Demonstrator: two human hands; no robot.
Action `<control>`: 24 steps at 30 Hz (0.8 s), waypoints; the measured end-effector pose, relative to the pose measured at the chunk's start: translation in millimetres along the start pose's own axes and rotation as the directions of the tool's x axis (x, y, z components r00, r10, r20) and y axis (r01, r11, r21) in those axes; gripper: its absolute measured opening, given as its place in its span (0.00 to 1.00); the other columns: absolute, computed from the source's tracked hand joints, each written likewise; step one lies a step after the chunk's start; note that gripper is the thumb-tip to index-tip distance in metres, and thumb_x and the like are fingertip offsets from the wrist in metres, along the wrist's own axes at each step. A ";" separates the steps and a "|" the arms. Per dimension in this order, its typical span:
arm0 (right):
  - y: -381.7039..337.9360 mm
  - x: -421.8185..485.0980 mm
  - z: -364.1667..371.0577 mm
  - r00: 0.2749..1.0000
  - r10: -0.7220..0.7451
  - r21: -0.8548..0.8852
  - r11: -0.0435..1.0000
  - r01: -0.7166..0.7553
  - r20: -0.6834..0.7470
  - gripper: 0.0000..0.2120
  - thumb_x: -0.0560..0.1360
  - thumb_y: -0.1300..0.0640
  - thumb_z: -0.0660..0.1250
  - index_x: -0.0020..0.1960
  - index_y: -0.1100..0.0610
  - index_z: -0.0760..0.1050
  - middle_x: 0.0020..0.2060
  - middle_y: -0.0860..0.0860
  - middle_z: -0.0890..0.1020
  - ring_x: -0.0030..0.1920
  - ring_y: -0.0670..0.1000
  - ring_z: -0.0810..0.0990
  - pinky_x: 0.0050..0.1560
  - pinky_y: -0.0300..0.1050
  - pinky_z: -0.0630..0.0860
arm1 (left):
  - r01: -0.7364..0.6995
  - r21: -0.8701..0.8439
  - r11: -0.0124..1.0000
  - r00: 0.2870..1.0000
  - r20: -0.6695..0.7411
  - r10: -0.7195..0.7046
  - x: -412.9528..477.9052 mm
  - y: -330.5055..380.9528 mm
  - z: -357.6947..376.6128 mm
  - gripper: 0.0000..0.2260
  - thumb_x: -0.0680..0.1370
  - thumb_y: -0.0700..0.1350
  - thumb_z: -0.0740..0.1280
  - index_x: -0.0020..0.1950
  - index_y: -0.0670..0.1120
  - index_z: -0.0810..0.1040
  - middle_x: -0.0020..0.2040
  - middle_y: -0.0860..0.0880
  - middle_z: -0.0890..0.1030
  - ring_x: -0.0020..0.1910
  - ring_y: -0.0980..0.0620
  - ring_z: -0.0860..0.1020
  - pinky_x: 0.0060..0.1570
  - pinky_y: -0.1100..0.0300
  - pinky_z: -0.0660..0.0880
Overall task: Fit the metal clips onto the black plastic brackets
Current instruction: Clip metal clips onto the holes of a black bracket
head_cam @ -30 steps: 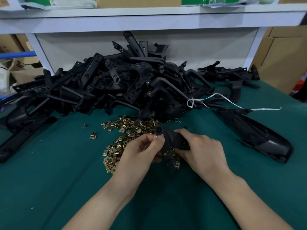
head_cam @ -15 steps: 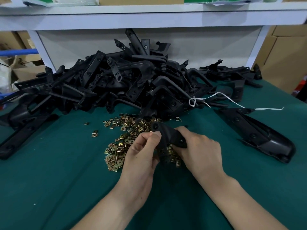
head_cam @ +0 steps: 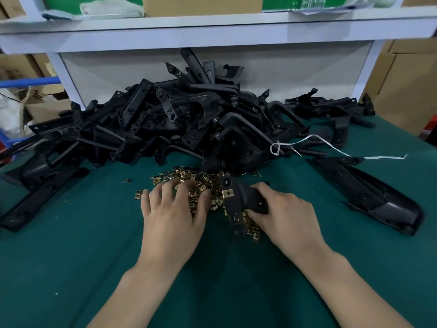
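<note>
Brass-coloured metal already shows on the black bracket (head_cam: pixel 243 202): one fitted clip (head_cam: pixel 228 193) sits square on its upper arm, just below the round eye at the tip. The piece therefore looks partly done, though I cannot tell whether its lower end carries a clip as well. The right hand (head_cam: pixel 286 216) grips the bracket by its broad end with its fingers curled round it. It holds the arm pointing away from the person and low over the heap of clips (head_cam: pixel 205 185), probably so that the next seat faces the other hand and a dropped clip falls back among its fellows. The left hand (head_cam: pixel 175 214) lies palm down on that heap, its fingers (head_cam: pixel 163 192) spread across the loose pieces as if feeling for one that lies the right way up; whether a clip is already caught under the fingertips is hidden. A few stray clips (head_cam: pixel 138 194) lie just left of the heap on the green desk (head_cam: pixel 71 268). Behind the heap, within easy reach, rises a tangled pile of brackets (head_cam: pixel 184 124), presumably the stock still to be worked. One long black part (head_cam: pixel 369 192) rests apart to the right, and a white string (head_cam: pixel 331 147) trails from the pile toward it. A pale shelf (head_cam: pixel 212 31) spans the back, with cardboard boxes (head_cam: pixel 402 91) beyond it.
</note>
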State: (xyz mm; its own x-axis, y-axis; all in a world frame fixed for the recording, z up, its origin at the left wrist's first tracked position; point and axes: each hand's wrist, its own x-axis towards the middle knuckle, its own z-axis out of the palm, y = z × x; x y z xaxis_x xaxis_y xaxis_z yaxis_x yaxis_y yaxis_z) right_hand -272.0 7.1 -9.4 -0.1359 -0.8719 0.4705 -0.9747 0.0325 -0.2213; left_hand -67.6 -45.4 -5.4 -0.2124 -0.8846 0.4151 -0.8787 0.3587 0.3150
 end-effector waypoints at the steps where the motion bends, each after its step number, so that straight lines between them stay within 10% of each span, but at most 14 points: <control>1: 0.9 0.2 -0.6 1.000 -0.007 -0.006 1.000 0.007 0.016 0.16 0.72 0.43 0.73 0.56 0.43 0.73 0.35 0.43 0.82 0.36 0.53 0.82 0.29 0.43 0.58 | 0.034 0.058 0.998 0.998 0.053 -0.038 0.5 -1.3 2.1 0.29 0.82 0.66 0.49 0.72 0.49 0.73 0.69 0.45 0.73 0.72 0.41 0.66 0.74 0.41 0.57; 7: 16.4 4.6 -4.0 0.995 0.065 -0.005 0.998 -0.064 0.071 0.16 0.75 0.41 0.68 0.60 0.43 0.70 0.34 0.42 0.75 0.39 0.52 0.81 0.33 0.46 0.63 | -0.031 0.136 0.990 0.971 0.240 -0.002 2.1 -3.6 10.1 0.32 0.78 0.70 0.49 0.74 0.54 0.69 0.71 0.50 0.72 0.69 0.45 0.70 0.70 0.49 0.66; 24: 23.9 6.5 -3.0 0.990 0.104 0.005 0.994 -0.105 0.095 0.14 0.76 0.40 0.66 0.58 0.42 0.68 0.30 0.42 0.71 0.38 0.53 0.79 0.33 0.47 0.62 | -0.153 -0.091 0.984 0.987 0.031 0.157 6.1 -3.3 8.2 0.04 0.80 0.50 0.67 0.52 0.51 0.79 0.47 0.56 0.80 0.45 0.50 0.77 0.49 0.53 0.73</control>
State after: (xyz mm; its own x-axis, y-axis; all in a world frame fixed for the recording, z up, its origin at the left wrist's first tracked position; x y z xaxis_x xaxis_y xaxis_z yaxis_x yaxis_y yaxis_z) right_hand -296.6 3.6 -9.1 -0.2190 -0.9061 0.3619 -0.9542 0.1214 -0.2735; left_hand -69.5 -54.4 -10.9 -0.3606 -0.8264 0.4325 -0.7930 0.5158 0.3243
